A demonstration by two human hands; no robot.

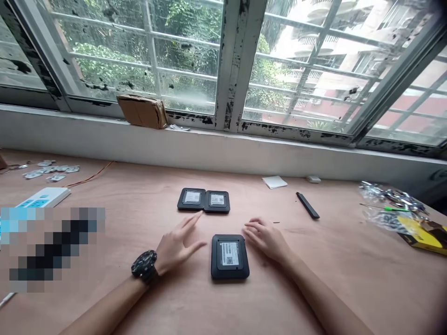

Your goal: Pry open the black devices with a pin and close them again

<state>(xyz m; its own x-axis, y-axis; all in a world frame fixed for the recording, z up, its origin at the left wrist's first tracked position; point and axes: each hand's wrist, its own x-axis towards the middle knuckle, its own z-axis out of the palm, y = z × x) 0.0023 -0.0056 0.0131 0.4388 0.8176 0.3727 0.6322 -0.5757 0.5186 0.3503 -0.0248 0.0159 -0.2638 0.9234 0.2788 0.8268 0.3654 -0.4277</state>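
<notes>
And here the near case (230,273) is set flat on the counter (195,309), its labelled face turned up, framed by a hand on either side. Beyond it, a little to its left, two matching cases are laid edge to edge: the left far case (192,208) and the right far case (217,209).

To the near case's left, the left hand (179,246) is held palm down, fingers spread wide, the thumb pointed towards that case and the longest fingers towards the far pair; whether the pair is touched cannot be told. At its upper right corner the right hand (266,238) is rested, fingers loosely curved and kept narrow; contact with the case edge cannot be made out. Nothing is gripped by either.

Now, the handling: the near case is judged stiff and fairly light, hard-shelled, perhaps a touch slippery on its smooth sides. Little harm should be done by a firm squeeze, though a drop is best avoided. The hold is best taken across its left and right side walls, fingers kept low, the label (229,253) left unrubbed. Well off to its right, beyond the right hand, a black strip (307,206) is seen lying slantwise.
</notes>
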